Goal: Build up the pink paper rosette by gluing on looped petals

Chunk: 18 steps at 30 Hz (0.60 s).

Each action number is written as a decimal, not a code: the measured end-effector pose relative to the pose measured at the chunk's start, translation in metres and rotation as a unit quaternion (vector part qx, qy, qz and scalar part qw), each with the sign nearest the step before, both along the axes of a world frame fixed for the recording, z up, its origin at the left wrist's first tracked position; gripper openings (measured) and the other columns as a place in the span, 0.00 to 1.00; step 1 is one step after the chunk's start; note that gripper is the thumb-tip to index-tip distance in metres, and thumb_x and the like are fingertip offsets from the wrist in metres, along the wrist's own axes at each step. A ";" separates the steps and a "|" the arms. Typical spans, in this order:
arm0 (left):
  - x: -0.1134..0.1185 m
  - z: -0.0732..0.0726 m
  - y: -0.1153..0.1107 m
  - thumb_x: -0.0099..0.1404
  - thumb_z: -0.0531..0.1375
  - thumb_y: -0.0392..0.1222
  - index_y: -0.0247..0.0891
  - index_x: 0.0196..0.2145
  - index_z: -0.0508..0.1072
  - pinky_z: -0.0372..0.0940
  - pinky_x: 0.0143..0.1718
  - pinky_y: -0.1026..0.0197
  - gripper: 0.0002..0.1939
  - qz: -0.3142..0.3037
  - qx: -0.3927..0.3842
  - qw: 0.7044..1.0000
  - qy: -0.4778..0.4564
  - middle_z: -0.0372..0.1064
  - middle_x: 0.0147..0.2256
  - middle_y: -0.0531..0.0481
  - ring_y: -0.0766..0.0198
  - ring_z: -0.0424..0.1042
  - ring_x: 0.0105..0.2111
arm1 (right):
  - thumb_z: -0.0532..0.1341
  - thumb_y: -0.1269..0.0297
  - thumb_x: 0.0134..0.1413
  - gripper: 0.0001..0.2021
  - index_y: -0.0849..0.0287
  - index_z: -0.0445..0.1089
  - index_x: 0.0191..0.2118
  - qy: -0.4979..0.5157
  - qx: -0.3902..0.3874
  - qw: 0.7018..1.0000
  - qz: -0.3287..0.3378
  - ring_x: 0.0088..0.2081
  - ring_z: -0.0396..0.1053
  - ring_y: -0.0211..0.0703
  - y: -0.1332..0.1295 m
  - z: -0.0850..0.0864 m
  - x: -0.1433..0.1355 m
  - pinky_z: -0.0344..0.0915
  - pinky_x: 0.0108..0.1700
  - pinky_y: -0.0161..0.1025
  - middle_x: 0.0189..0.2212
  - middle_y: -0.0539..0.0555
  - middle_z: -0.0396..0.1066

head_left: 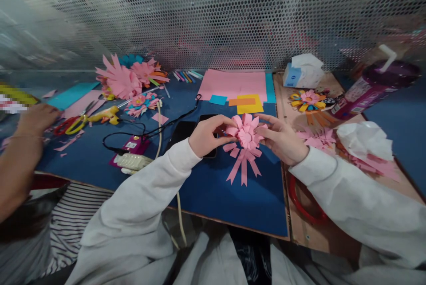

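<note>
Between my two hands is a pink paper flower point(246, 136), with looped petals around a round centre and notched ribbon tails hanging below. My left hand point(213, 133) pinches its left petals between thumb and fingers. On the other side, my right hand point(282, 138) grips the right petals, fingers curled partly behind them. Under and beside my left hand lie dark phones point(181, 133), partly covered by my wrist. Just beyond the flower are a yellow paper piece point(254, 108), a blue paper piece point(218, 99) and a large pink sheet point(233, 83).
A co-worker's hand point(40, 119) rests at the left near red and yellow scissors point(78, 124) and a yellow glue gun point(104, 115). Finished paper flowers point(123, 76) sit at the back left. Cables cross by a power strip point(133, 162). At right stand a tissue box point(301, 74) and purple cup point(366, 87).
</note>
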State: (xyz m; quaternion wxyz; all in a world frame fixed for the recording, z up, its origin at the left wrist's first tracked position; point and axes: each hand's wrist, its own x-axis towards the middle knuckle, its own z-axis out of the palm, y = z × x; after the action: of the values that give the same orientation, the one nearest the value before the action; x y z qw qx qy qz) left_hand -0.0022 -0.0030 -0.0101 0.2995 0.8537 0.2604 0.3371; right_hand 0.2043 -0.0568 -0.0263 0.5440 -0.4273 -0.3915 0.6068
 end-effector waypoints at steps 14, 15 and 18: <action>0.001 0.002 -0.007 0.56 0.64 0.44 0.35 0.36 0.71 0.69 0.31 0.65 0.13 0.046 0.053 0.998 0.002 0.70 0.34 0.48 0.66 0.70 0.32 | 0.67 0.66 0.39 0.22 0.55 0.66 0.44 -0.013 0.018 0.998 -0.065 0.27 0.67 0.34 -0.003 -0.001 -0.006 0.67 0.29 0.37 0.26 0.45 0.67; 0.001 0.002 -0.007 0.56 0.64 0.44 0.35 0.36 0.71 0.69 0.31 0.65 0.13 0.048 0.054 0.997 0.003 0.70 0.34 0.48 0.66 0.70 0.31 | 0.67 0.65 0.39 0.22 0.55 0.66 0.44 -0.018 0.024 0.997 -0.066 0.26 0.66 0.34 -0.004 -0.002 -0.006 0.67 0.29 0.37 0.26 0.45 0.67; 0.001 0.002 -0.007 0.56 0.64 0.44 0.35 0.36 0.71 0.69 0.31 0.65 0.13 0.050 0.061 0.997 0.003 0.70 0.34 0.48 0.67 0.70 0.31 | 0.67 0.65 0.41 0.21 0.55 0.65 0.45 -0.033 0.050 0.996 -0.066 0.26 0.66 0.34 -0.004 -0.004 -0.006 0.68 0.28 0.37 0.25 0.45 0.67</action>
State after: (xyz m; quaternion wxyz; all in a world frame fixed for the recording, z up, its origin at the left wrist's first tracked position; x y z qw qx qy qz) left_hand -0.0013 -0.0100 -0.0084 0.2290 0.8573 0.2826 0.3644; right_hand 0.1988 -0.0604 -0.0302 0.5904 -0.4439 -0.4102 0.5348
